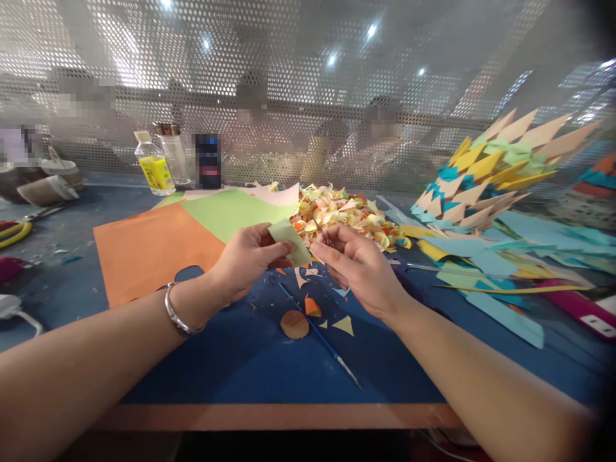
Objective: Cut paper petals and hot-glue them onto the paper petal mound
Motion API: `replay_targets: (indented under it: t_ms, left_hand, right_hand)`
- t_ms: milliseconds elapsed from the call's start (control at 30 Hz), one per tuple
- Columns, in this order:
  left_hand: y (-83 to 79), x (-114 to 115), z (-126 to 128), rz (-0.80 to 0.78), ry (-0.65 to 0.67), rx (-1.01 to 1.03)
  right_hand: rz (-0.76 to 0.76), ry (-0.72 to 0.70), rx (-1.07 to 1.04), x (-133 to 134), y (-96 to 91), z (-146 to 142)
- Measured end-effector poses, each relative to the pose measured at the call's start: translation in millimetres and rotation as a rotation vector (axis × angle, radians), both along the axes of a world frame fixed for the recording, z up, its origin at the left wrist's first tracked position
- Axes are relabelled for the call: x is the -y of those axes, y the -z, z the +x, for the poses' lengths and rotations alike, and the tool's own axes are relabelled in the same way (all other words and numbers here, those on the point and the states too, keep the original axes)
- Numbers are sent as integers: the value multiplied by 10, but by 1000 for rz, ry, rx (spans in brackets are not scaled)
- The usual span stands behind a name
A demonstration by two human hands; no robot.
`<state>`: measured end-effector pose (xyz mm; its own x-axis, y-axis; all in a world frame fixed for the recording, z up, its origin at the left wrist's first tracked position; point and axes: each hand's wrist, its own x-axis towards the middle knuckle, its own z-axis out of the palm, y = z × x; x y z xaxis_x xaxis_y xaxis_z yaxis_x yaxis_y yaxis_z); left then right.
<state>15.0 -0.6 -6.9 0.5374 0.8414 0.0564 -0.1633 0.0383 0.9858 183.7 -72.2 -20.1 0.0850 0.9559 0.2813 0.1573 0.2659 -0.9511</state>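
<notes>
My left hand (255,256) pinches a small pale green piece of paper (291,240) between thumb and fingers, above the blue table. Close to the paper's right edge, my right hand (353,263) is closed on small scissors (321,230); only their thin dark metal part shows, and the fingers hide the rest. Behind both hands lies a heap of paper scraps (344,215) in yellow, orange and pink. Below them on the table are a blue-handled paintbrush (317,330), a round wooden disc (294,325) and a few paper offcuts (344,325).
Orange (149,247) and green (231,208) paper sheets lie at left. A bottle with a yellow label (156,170), a glass jar (177,157) and a phone (208,160) stand behind. To the right are a spiky folded-paper piece (476,179) and blue paper strips (505,317).
</notes>
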Motion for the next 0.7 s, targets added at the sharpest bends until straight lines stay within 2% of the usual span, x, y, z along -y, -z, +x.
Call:
replay_targets:
  t_ms: [333,700]
  left_hand:
    - [-28,-44,-15,-129,-44,117]
    - [-29,-78,-19,-248,-137,198]
  right_hand:
    - [-28,-43,-3,24,-19,-17]
    - [33,91,301,45,-9,27]
